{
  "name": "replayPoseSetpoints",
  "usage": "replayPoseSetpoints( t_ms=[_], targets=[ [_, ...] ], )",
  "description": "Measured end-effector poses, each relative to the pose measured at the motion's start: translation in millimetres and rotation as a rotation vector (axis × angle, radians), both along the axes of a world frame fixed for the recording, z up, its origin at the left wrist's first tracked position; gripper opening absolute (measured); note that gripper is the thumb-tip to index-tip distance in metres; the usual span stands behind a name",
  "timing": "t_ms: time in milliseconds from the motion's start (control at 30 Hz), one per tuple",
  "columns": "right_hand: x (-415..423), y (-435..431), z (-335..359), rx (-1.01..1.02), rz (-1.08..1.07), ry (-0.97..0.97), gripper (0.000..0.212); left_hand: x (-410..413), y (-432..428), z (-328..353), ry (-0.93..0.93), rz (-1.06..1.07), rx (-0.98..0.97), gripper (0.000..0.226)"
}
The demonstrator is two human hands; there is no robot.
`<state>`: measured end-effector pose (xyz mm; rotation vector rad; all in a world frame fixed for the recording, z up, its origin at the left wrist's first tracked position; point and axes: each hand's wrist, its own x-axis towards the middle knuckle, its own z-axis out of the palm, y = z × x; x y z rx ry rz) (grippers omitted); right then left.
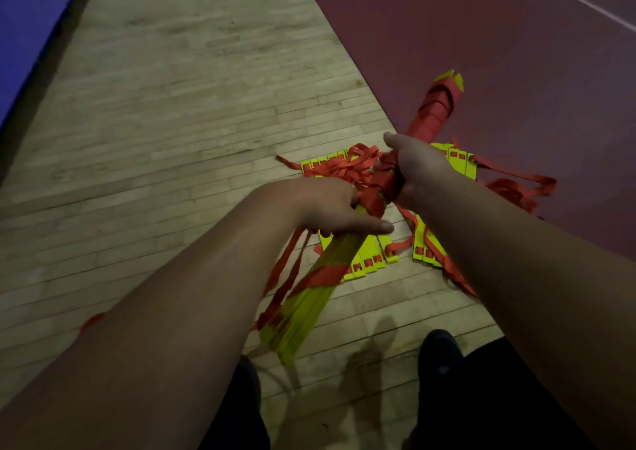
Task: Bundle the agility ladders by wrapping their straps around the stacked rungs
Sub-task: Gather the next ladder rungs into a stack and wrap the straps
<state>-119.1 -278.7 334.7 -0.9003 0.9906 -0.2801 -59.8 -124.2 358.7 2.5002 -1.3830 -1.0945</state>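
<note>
I hold a stack of yellow-green ladder rungs point(303, 308) slanted in front of me, its far half wound in red strap point(435, 108). My right hand point(418, 170) grips the wrapped middle of the stack. My left hand point(327, 205) holds the stack just below, thumb pointing right, with loose red strap point(285, 277) hanging beneath it. More yellow rungs point(371, 260) with tangled red straps point(340, 167) lie on the floor under my hands.
The wooden floor point(172, 122) runs ahead, with a dark red mat point(499, 53) to the right and a blue mat point(24, 19) at the far left. My dark shoes point(440, 353) stand near the bottom. A red strap piece point(91, 322) lies left.
</note>
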Motion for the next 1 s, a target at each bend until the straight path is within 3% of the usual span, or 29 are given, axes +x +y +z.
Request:
replayPoseSetpoints(
  t_ms=[67, 133, 233, 433, 733, 867, 1000],
  targets=[
    [3, 2, -4, -0.024, -0.015, 0.004, 0.032, -5, -3, -8, -0.146, -0.055, 0.007, 0.076],
    [5, 4, -1, -0.037, 0.003, 0.002, 0.03, -3, -4, -10, -0.172, -0.013, -0.02, 0.065],
    [3, 4, 8, -0.006, 0.058, -0.049, 0.019, 7, -3, -8, -0.035, 0.097, -0.07, 0.05],
    [-6, 4, 26, 0.056, 0.107, -0.252, 0.028, 7, -2, 3, 0.154, 0.292, -0.248, 0.039],
    [-12, 17, 27, 0.036, 0.213, -0.236, 0.025, 6, -1, 1, 0.213, 0.365, -0.255, 0.034],
    [-2, 16, 19, -0.047, 0.159, -0.155, 0.027, 6, -4, -1, 0.006, 0.254, -0.23, 0.04],
    [5, 13, 4, -0.113, 0.143, -0.047, 0.043, 8, -6, -12, -0.369, 0.126, -0.062, 0.072]
  ],
)
